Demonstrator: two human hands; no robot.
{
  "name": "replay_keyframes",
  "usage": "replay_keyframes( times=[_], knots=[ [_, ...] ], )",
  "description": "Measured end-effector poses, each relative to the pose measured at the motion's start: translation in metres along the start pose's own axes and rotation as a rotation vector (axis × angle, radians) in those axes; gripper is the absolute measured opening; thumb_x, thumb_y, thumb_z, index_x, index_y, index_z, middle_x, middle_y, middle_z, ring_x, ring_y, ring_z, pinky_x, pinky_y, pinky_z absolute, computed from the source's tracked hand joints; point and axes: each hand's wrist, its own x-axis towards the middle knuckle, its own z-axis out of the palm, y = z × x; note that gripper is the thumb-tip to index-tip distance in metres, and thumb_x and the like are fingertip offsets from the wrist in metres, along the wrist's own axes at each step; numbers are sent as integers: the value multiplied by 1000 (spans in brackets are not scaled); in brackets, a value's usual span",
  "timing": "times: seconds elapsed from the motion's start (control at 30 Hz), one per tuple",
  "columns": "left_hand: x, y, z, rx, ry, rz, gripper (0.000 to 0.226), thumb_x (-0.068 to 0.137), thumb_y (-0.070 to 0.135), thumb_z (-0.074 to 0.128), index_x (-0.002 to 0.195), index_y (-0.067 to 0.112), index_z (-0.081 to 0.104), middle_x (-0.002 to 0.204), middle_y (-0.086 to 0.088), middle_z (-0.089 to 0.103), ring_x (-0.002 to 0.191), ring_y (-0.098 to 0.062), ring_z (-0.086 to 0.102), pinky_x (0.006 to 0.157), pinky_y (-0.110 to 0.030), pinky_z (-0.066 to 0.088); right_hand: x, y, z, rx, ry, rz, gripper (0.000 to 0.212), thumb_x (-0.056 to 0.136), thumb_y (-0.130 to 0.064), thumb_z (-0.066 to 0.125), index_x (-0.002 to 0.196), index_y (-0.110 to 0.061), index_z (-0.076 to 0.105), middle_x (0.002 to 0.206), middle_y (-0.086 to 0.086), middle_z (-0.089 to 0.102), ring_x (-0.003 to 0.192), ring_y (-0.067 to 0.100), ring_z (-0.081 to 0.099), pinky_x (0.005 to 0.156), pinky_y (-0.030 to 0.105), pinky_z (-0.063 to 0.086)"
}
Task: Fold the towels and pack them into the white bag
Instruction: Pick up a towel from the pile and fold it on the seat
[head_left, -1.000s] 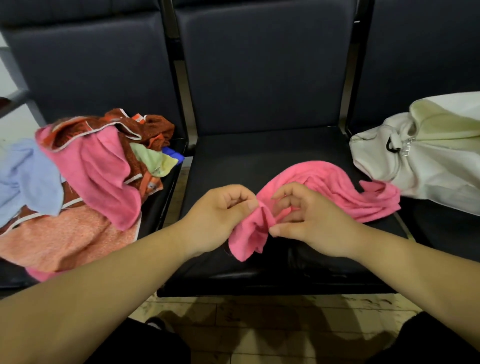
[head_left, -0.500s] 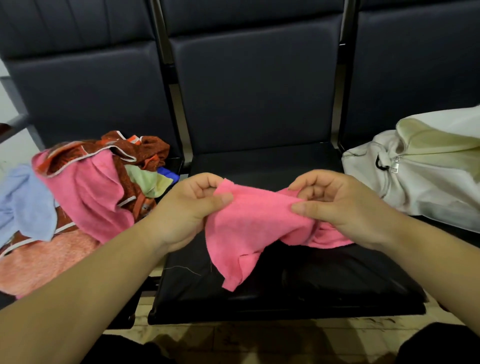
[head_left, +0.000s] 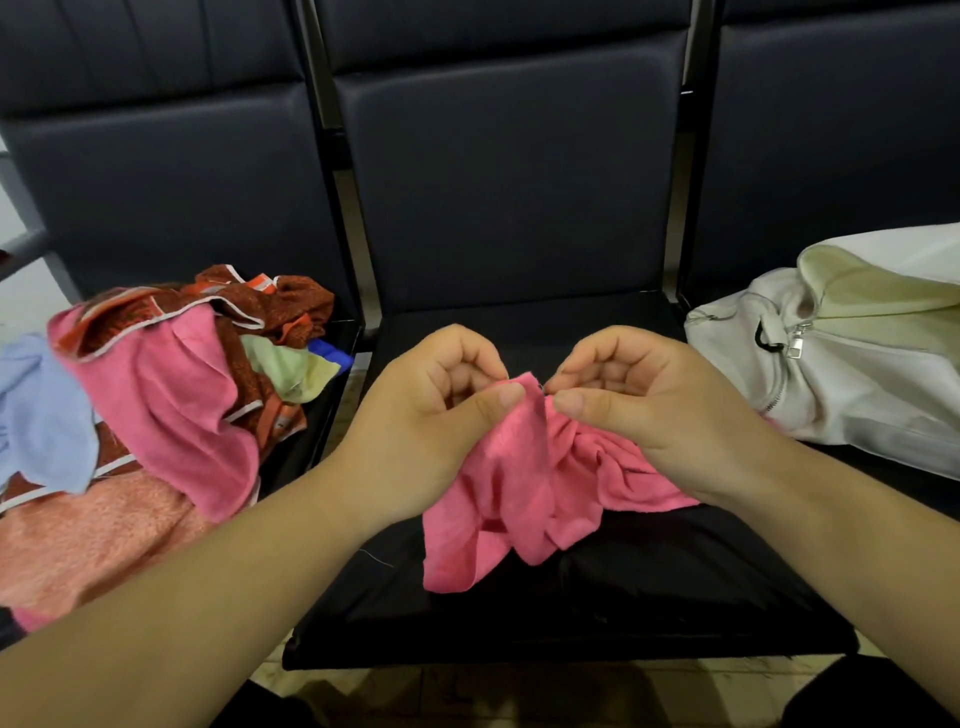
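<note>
One small pink terry towel (head_left: 519, 483), crumpled and unfolded: held up before me over the black padded middle seat (head_left: 649, 587), its upper edge raised and the rest sagging in bunched folds below my wrists. My left hand (head_left: 431, 415): thumb and forefinger pinching that upper edge, the other fingers curled in. My right hand (head_left: 649, 410): likewise curled, thumb and fingertips nipping the same edge just beside the left, the two grips nearly touching. I judge I hold it so to find a corner and draw the hem out flat before the first fold. One white soft fabric bag with a zip (head_left: 857, 374): on the seat to my right, near at hand, with pale yellow-green fabric (head_left: 872, 286) showing at its open zip; towel or lining, I cannot tell. It lies there, I take it, so a folded piece goes in with one short reach. One heap of loose towels (head_left: 171, 395), pink, rust-orange, peach, light blue and pale green: on the seat to my left, unsorted, yet to be folded. Folding of this piece has not yet begun.
</note>
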Motion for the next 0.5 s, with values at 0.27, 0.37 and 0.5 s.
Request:
replay_keyframes(
  times=[0.27,0.37,0.5],
  knots=[
    [1,2,4,133,-32,72,8,96,18,66,94,26,68,80,4,70,69,-10,64,63,-20,50,2,3,2,-90,-58,-12,19,79,-8,82,94,-14,72,91,1,76,87,13,74,80,21,57],
    [4,-2,2,6,-68,-20,12,91,19,73,96,23,62,76,0,69,63,-10,60,58,-21,47,3,3,-1,-77,-48,-13,16,80,-6,80,90,-15,72,85,0,75,81,11,72,76,19,56],
    [5,-16,-10,-233,-360,-221,32,77,21,83,97,21,58,88,-19,68,78,-35,65,68,-42,53,6,1,-14,105,-22,24,18,72,-18,79,89,-23,77,81,-1,72,78,12,68,73,20,56]
  ],
)
